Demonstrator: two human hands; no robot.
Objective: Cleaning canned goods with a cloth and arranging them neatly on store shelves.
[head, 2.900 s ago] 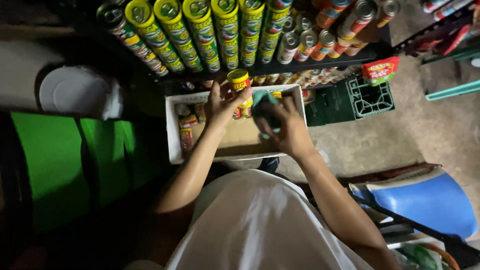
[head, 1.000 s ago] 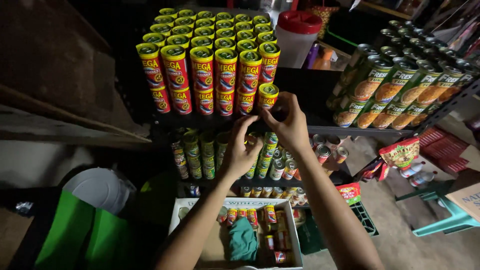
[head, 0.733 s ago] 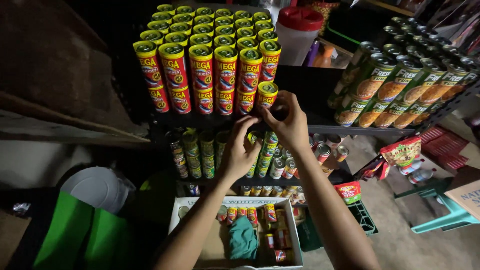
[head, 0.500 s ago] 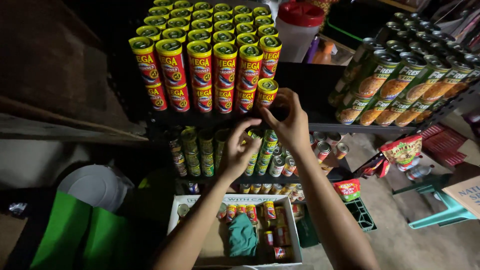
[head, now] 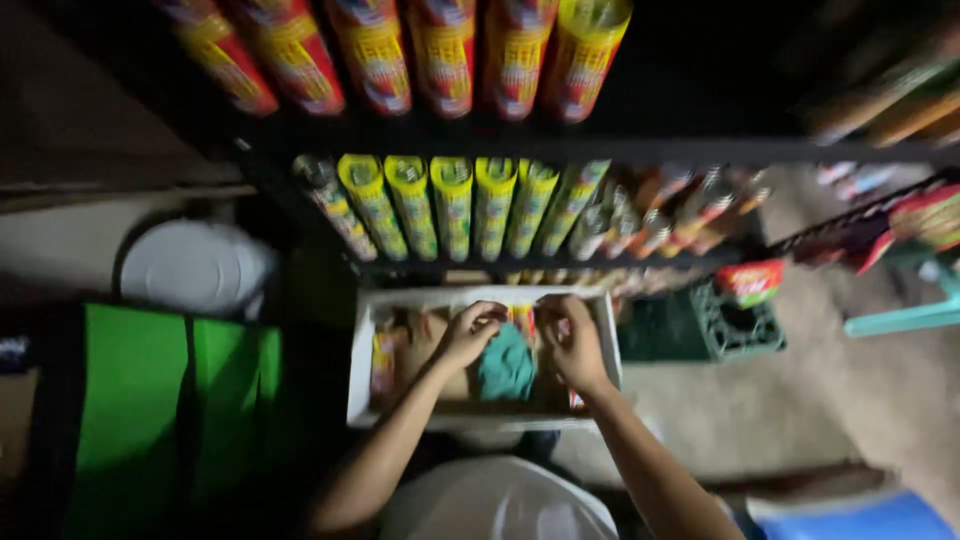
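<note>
Both my hands are down inside a white box [head: 358,372] on the floor under the shelves. My left hand [head: 462,336] has its fingers curled over the red and yellow cans [head: 384,352] lying in the box. My right hand [head: 577,346] rests on cans at the box's right side. A teal cloth [head: 505,366] lies between the two hands. Blur hides whether either hand grips a can.
A shelf row of yellow-green cans [head: 452,203] hangs just above the box, with red and yellow cans [head: 440,52] higher up. A white round lid [head: 195,266] and a green bag [head: 150,400] lie left. A dark green crate [head: 700,326] and a red packet [head: 750,281] sit right.
My hands have dropped from the upper shelf, where they were at a yellow-topped can, down into the white box. The view has tilted down with them.
</note>
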